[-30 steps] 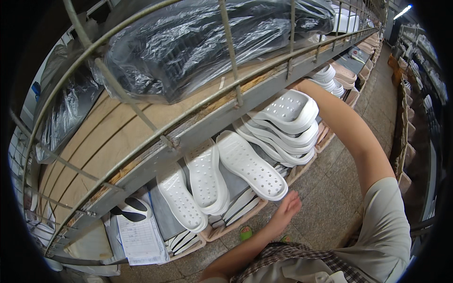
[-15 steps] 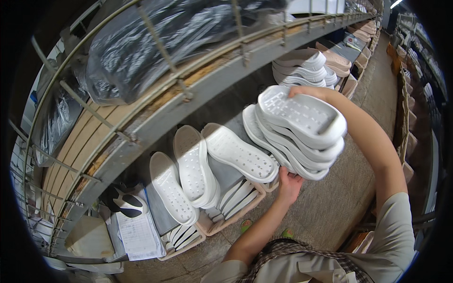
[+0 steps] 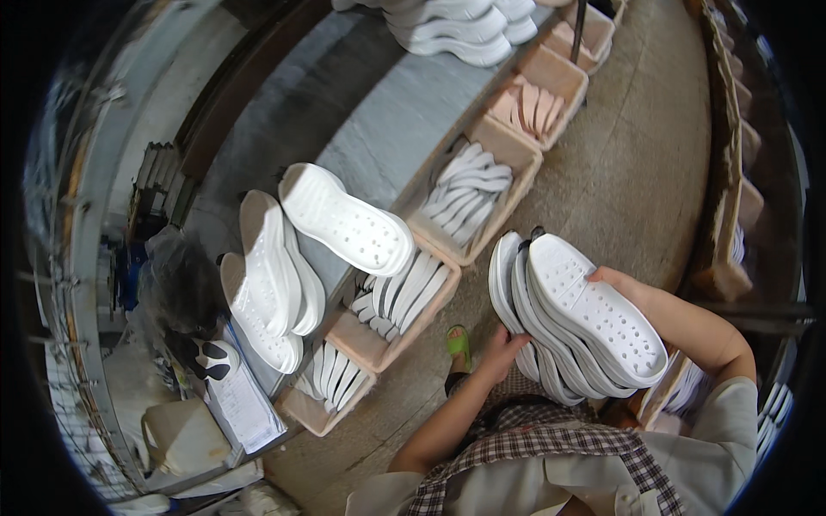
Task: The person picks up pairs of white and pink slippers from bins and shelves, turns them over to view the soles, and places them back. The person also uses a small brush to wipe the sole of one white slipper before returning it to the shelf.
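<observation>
Between my two hands I hold a stack of several white shoe soles point(image 3: 594, 322), tilted, in front of my checked apron. My left hand point(image 3: 502, 351) grips the lower left side of the stack, its thumb on the edge. On the other side my right hand point(image 3: 613, 282) is closed over the top sole, its thumb on the perforated face and its other fingers hidden behind. More white soles lie on the grey shelf to the left: a single one point(image 3: 348, 219) and an overlapping group point(image 3: 271, 258) beside it.
Along the shelf point(image 3: 387, 103) stand bins, one with white strips point(image 3: 469, 193), another with pink strips point(image 3: 527, 107). Stacked white soles point(image 3: 460, 30) are at the shelf's far end. Written sheets point(image 3: 245, 408) lie at the left. Another row of bins point(image 3: 727, 249) lines the right.
The stack of soles has come off the shelf area, toward my body and to the right, in both hands. My view has turned, showing more bins and floor.
</observation>
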A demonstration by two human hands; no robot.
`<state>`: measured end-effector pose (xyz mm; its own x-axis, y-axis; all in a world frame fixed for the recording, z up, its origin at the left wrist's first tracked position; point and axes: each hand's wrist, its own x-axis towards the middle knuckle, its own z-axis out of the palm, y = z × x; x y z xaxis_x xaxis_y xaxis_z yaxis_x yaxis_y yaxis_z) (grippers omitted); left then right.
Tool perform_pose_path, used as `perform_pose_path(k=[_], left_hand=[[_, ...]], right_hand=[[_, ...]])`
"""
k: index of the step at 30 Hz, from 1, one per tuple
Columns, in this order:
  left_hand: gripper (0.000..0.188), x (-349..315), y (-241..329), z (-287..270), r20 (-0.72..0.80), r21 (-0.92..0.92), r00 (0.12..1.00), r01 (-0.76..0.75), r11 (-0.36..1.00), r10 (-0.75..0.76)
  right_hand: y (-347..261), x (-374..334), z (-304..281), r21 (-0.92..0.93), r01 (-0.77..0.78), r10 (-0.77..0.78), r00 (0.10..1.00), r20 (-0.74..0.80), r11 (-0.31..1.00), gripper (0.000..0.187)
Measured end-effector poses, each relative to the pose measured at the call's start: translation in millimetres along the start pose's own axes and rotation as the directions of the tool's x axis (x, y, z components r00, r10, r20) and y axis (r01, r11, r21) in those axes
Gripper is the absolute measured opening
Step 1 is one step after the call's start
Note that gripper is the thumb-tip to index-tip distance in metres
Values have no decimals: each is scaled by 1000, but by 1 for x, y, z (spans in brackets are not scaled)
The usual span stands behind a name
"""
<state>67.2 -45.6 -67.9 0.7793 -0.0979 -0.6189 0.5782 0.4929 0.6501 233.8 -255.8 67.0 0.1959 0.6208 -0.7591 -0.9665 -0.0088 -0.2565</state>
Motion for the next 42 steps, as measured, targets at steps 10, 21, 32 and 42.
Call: perform_pose_path(k=[10, 21, 32, 42], left_hand=[[30, -14, -35, -189, -366, 414, 859, -193, 889, 357], [46, 31, 230, -458, -237, 960, 719, 278, 41, 653], [40, 122, 150, -479, 9, 960, 821, 153, -236, 571], [51, 50, 120, -338, -7, 982, 680, 144, -125, 734]], right_hand=[[157, 195, 22, 224, 135, -129, 991, -43, 965, 53], [179, 522, 216, -552, 724, -827, 552, 105, 413, 33], [256, 604, 144, 88, 689, -690, 694, 206, 720, 77], [267, 478, 112, 291, 474, -511, 857, 64, 831, 113]])
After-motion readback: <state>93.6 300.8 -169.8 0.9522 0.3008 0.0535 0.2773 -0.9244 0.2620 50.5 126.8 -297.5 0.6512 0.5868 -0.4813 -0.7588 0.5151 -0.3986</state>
